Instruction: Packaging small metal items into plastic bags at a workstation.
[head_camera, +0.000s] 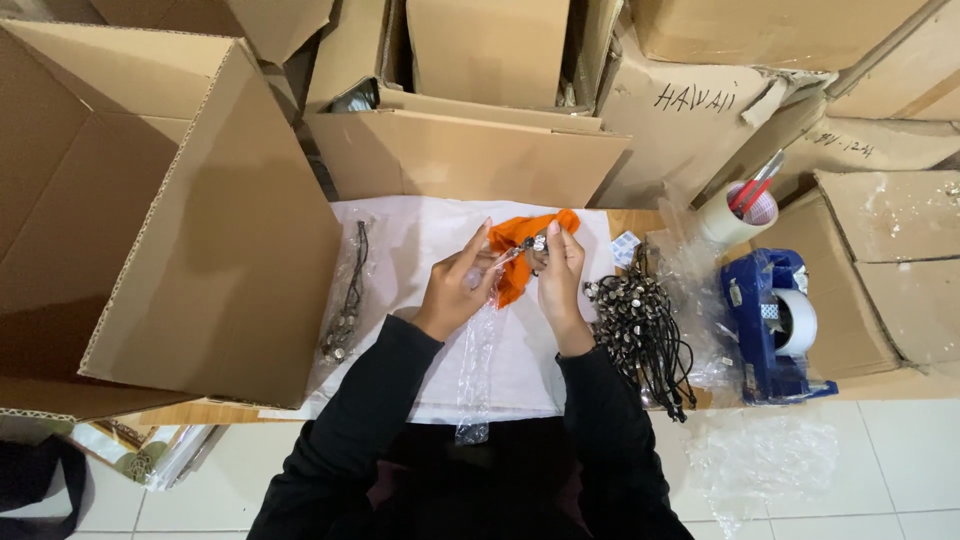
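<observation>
Nearest me, a long clear plastic sleeve (478, 360) hangs from my left hand (458, 290), whose fingers pinch its mouth. My right hand (558, 272) pinches a small beaded cord piece (536, 243) at that opening, so I judge the bagging step is underway; feeding it in needs the mouth kept apart. Beyond lie an orange cloth (520, 240), a pile of black beaded cords (640, 325) and a blue tape dispenser (772, 325).

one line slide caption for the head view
Both hands, left hand and right hand, feed a beaded cord into a clear plastic sleeve.
</observation>
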